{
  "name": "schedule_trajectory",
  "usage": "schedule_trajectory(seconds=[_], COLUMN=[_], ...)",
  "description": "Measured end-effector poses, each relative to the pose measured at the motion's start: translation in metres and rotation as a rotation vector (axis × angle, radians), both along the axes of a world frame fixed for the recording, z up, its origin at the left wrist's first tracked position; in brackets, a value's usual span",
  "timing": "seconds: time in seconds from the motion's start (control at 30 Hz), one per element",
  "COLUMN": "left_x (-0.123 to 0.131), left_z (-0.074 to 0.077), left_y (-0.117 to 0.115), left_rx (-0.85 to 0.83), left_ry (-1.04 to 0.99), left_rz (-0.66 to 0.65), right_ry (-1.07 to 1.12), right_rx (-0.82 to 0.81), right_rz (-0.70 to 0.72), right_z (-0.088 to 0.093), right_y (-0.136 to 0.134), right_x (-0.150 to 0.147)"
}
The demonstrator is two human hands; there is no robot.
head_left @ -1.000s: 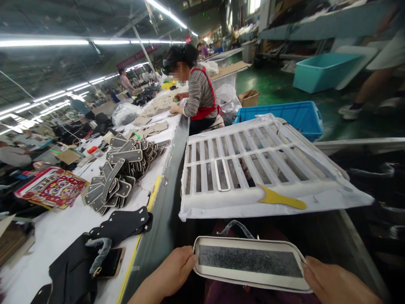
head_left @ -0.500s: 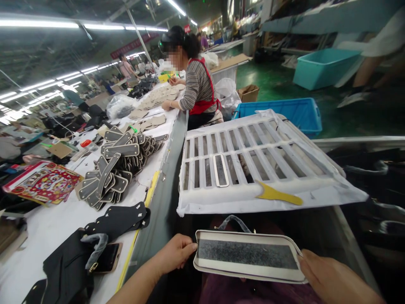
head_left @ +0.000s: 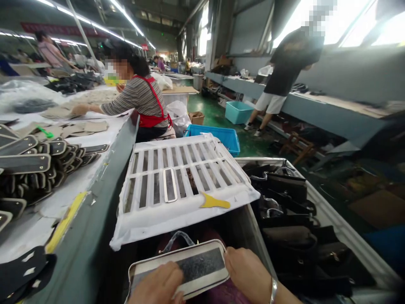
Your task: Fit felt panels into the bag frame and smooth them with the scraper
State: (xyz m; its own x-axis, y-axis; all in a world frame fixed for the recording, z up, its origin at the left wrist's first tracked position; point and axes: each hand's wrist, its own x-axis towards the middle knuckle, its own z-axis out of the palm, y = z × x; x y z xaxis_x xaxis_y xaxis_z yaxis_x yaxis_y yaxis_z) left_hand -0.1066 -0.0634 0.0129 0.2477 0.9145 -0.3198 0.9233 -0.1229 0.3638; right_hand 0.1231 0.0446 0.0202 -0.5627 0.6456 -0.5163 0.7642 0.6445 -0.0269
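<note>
The right hand (head_left: 242,266) pinches the right end of the pale-rimmed panel (head_left: 202,267), presumably to steady it, with the panel facing up toward the person, just in front of the slatted white rack (head_left: 152,222). The left hand (head_left: 158,282) lies curled over the panel's left part; whether it grips or merely presses there, I cannot tell. The yellow piece (head_left: 215,202) rests near the rack's front edge, probably for easy reach.
</note>
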Motion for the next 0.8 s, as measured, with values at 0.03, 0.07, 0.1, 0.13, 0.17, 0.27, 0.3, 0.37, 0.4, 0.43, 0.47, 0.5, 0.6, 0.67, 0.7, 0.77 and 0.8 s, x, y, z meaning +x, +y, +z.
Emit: schedule_trajectory(seconds=[0.03, 0.07, 0.1, 0.13, 0.17, 0.27, 0.3, 0.37, 0.4, 0.43, 0.47, 0.5, 0.6, 0.67, 0.7, 0.77, 0.8], left_x=[0.019, 0.036, 0.049, 0.059, 0.064, 0.066, 0.064, 0.06, 0.06, 0.06, 0.06, 0.061, 0.063, 0.064, 0.064, 0.063, 0.063], left_z=[-0.004, -0.009, -0.016, -0.022, -0.028, -0.037, -0.036, -0.032, -0.029, -0.026, -0.024, -0.022, -0.022, -0.023, -0.023, -0.022, -0.02], left_y=[0.009, 0.016, 0.023, 0.027, 0.03, 0.029, 0.028, 0.027, 0.027, 0.028, 0.029, 0.03, 0.03, 0.03, 0.03, 0.03, 0.031], left_rx=[0.027, 0.038, 0.051, 0.065, 0.084, 0.124, 0.121, 0.106, 0.098, 0.089, 0.08, 0.074, 0.068, 0.059, 0.048, 0.021, 0.006], left_ry=[-0.009, 0.012, 0.039, 0.069, 0.09, 0.094, 0.087, 0.082, 0.083, 0.085, 0.088, 0.089, 0.073, 0.057, 0.049, 0.035, 0.028], left_rz=[-0.14, -0.24, -0.307, -0.346, -0.362, -0.362, -0.364, -0.365, -0.367, -0.369, -0.37, -0.368, -0.35, -0.337, -0.332, -0.322, -0.318], right_ry=[-0.013, -0.028, -0.044, -0.057, -0.066, -0.067, -0.068, -0.073, -0.07, -0.044, 0.022, 0.126, 0.496, 0.662, 0.708, 0.762, 0.763], right_rx=[0.004, 0.011, 0.017, 0.022, 0.025, 0.018, 0.011, 0.001, -0.006, -0.017, -0.043, -0.111, -0.571, -0.904, -1.001, -1.068, -1.071], right_rz=[0.018, 0.039, 0.057, 0.062, 0.063, 0.084, 0.086, 0.078, 0.069, 0.052, 0.011, -0.069, -0.534, -0.826, -0.892, -0.881, -0.844], right_z=[0.0, 0.0, 0.0, 0.0, -0.001, -0.006, -0.007, -0.011, -0.013, -0.014, -0.016, -0.018, -0.024, -0.029, -0.03, -0.033, -0.034], right_y=[0.0, -0.001, -0.001, -0.002, -0.002, -0.005, -0.007, -0.008, -0.008, -0.007, -0.005, -0.002, 0.008, 0.014, 0.016, 0.019, 0.02], right_x=[-0.001, -0.002, -0.002, -0.003, -0.004, -0.005, -0.005, -0.005, -0.004, -0.002, 0.001, 0.005, 0.019, 0.028, 0.031, 0.034, 0.034])
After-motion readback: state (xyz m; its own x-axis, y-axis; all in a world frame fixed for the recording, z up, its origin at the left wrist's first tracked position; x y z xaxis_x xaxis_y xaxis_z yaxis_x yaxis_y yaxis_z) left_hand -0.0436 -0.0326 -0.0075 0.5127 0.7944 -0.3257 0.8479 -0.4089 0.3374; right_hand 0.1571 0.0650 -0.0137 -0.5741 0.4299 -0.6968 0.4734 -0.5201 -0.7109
